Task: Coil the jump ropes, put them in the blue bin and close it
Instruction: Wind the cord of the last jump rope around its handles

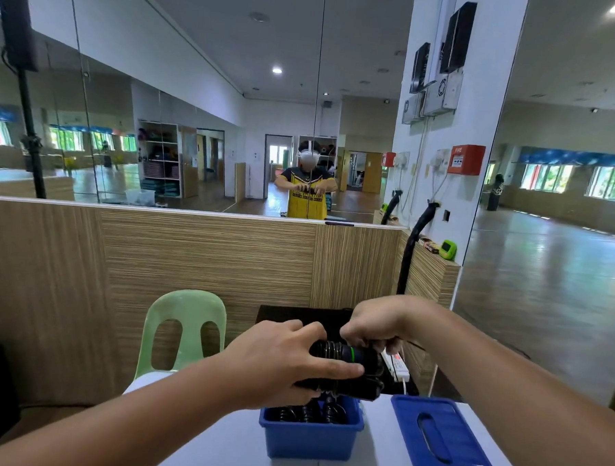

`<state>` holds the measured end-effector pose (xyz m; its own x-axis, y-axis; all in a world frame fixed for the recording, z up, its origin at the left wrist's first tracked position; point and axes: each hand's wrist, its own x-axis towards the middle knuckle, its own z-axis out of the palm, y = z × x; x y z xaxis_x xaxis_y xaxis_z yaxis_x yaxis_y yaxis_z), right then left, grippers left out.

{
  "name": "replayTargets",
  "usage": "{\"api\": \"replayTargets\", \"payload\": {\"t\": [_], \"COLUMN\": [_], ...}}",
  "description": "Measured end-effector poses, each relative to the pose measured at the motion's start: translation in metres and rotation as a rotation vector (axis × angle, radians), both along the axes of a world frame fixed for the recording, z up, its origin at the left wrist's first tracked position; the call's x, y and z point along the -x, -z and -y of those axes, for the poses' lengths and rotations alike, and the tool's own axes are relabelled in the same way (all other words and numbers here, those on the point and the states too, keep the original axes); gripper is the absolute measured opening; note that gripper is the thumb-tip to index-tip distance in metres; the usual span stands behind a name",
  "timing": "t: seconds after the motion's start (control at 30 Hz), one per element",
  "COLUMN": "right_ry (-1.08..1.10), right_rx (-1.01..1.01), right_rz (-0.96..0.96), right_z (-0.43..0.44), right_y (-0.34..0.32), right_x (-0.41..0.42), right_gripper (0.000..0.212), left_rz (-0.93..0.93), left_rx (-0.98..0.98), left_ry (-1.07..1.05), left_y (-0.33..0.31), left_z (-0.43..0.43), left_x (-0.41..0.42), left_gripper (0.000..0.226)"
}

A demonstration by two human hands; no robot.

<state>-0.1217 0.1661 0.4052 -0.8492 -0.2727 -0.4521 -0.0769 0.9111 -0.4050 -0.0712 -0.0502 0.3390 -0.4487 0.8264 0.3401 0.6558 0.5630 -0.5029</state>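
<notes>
A black jump rope bundle [342,355] with a green ring on its handles is held in the air just above the blue bin [311,443]. My left hand [278,363] grips the bundle from the left, thumb stretched across its front. My right hand [374,325] pinches the rope at the bundle's upper right. Inside the open bin lie black coiled ropes [307,412]. The bin's blue lid [444,443] lies flat on the white table [223,453] to the right of the bin.
A pale green plastic chair [183,329] stands behind the table on the left. A white power strip [395,365] rests on a dark surface behind the bin. Wood-grain partition panels [205,259] and a large mirror rise beyond.
</notes>
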Motion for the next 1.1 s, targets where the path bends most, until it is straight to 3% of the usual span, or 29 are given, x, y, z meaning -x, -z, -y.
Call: {"api": "replayTargets", "payload": {"t": [0.23, 0.33, 0.53, 0.9, 1.1], "right_ry": [-0.117, -0.069, 0.005, 0.093, 0.133], "right_rx": [-0.13, 0.018, 0.284, 0.707, 0.881], "right_rz": [-0.102, -0.191, -0.248, -0.218, -0.217], "right_z": [0.024, 0.028, 0.026, 0.003, 0.002], "right_y": [-0.032, -0.046, -0.028, 0.029, 0.065], "right_x": [0.003, -0.008, -0.034, -0.072, -0.096], "right_gripper": [0.023, 0.03, 0.029, 0.029, 0.026], "left_rz": [0.181, 0.286, 0.314, 0.322, 0.397], "left_rx": [0.046, -0.01, -0.122, -0.165, -0.313], "left_ry": [-0.081, -0.183, -0.278, -0.312, -0.259], "left_y": [0.009, 0.014, 0.013, 0.003, -0.001], "left_z": [-0.001, 0.001, 0.006, 0.008, 0.013], "left_x": [0.008, 0.012, 0.025, 0.027, 0.029], "left_gripper": [0.066, 0.067, 0.073, 0.068, 0.075]}}
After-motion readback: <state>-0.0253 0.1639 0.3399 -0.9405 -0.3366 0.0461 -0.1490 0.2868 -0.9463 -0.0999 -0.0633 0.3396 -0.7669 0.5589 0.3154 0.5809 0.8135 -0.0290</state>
